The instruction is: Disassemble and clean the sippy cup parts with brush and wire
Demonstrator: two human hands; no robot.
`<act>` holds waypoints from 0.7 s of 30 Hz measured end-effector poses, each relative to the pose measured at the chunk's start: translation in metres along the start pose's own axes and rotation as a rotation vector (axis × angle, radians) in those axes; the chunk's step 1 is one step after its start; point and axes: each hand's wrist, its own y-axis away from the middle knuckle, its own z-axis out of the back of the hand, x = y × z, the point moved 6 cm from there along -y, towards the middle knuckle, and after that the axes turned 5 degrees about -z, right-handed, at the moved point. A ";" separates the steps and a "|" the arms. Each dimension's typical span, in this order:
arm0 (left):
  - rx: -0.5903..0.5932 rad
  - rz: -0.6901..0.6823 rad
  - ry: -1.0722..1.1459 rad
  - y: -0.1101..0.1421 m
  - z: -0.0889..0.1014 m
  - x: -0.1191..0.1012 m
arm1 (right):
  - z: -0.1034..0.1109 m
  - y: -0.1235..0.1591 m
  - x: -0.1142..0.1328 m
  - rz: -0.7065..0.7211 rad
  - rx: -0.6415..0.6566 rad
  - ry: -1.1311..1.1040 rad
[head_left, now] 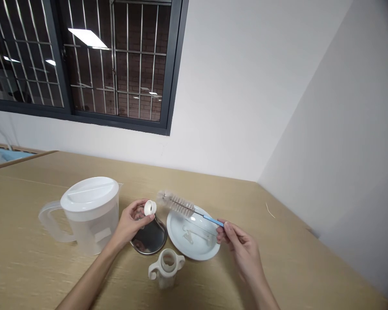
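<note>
Pinched in my left hand [132, 220] is a white bottle collar ring [150, 208] with a hole through it, held above a dark, shiny round tray [150, 238]. My right hand [242, 246] grips the blue handle of a bottle brush [180, 206]. The brush's pale bristles point left, close to the ring but apart from it. Below the brush sits a white bowl [173, 241] with small clear parts [188, 237] inside. In front of the bowl, a two-handled baby bottle [167, 271] stands upright without a lid.
A clear pitcher [93, 226] with a white lid stands to the left, its handle facing left. All of this rests on a wooden table [294, 258] against white walls. A thin pale strip [270, 210] lies on the right. A barred window [116, 64] is behind.
</note>
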 end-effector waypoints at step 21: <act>0.042 0.043 0.244 0.000 -0.007 -0.004 | -0.007 0.002 -0.001 0.032 0.045 0.038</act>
